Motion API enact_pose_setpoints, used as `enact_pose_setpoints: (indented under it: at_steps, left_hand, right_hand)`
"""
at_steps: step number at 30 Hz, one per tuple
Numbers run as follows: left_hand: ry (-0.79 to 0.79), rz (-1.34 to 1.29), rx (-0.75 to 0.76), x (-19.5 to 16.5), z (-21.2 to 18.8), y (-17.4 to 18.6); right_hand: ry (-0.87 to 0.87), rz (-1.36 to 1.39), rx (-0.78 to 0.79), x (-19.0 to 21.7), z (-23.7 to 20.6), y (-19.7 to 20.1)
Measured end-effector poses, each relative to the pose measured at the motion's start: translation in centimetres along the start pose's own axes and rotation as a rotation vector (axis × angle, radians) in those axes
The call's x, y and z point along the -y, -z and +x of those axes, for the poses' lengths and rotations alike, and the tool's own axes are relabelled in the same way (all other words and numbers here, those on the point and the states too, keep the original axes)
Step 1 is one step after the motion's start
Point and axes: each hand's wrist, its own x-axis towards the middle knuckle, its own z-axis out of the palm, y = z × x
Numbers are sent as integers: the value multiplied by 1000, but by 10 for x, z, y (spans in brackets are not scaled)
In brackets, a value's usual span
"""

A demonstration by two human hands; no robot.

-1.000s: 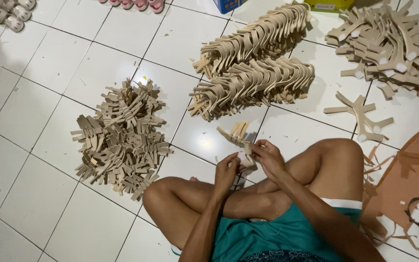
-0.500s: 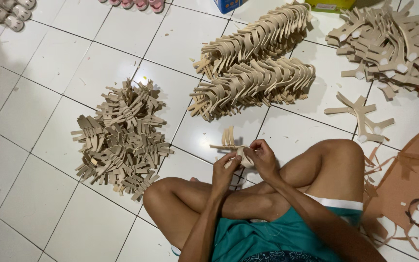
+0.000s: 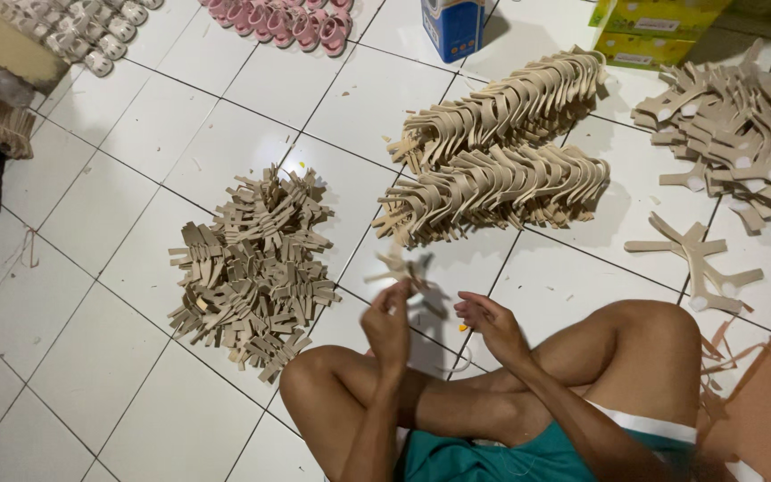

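I see the left hand (image 3: 387, 323) raised above the crossed legs, its fingers pinched on a tan strap piece (image 3: 403, 268) that is blurred, so I cannot tell its exact shape. The strap piece sits just below the near end of the stacked rows of straps (image 3: 501, 170), over the white tiled floor (image 3: 118, 205). The right hand (image 3: 490, 323) is just beside the left, apart from the strap piece; its fingers are loosely curled, and something small and orange shows at its fingertips, too small for me to name, so I cannot tell whether it grips anything.

Left of the stacked rows lies a loose heap of strap pieces (image 3: 252, 268). Right of the rows, a few Y-shaped pieces (image 3: 698, 259) lie flat, with a larger pile (image 3: 742, 125) behind them. Beyond the rows stand a blue carton (image 3: 452, 27) and yellow boxes (image 3: 658, 31). Far left of the rows are pink sandals (image 3: 287, 20) and white sandals (image 3: 73, 27).
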Motion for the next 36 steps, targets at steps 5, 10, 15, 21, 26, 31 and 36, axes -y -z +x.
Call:
enact_pose_setpoints:
  at_steps: [5,10,15,21,26,31,36]
  left_hand:
    - [97,138,-168,-21,114,8]
    - [183,323,-85,-23,143,-36]
    - [-61,-96,15,-8,151,-59]
    - [-36,181,43,7,144,-42]
    - [-99,248,-7,17,115,-4]
    - [-74,415,65,46,51,29]
    - [179,357,297,64,1,25]
  right_hand:
    - [-26,-65,-23,3,5,1]
    - [-34,-107,-23,4,2,0]
    - [-45,-116,-28,9,-2,-5]
    - [104,-116,-142,30,-3,48]
    - [168,-309,-569,84,3,184]
    - [260,-1158,-729,97,-8,262]
    - [351,-1444,-665,103,-8,271]
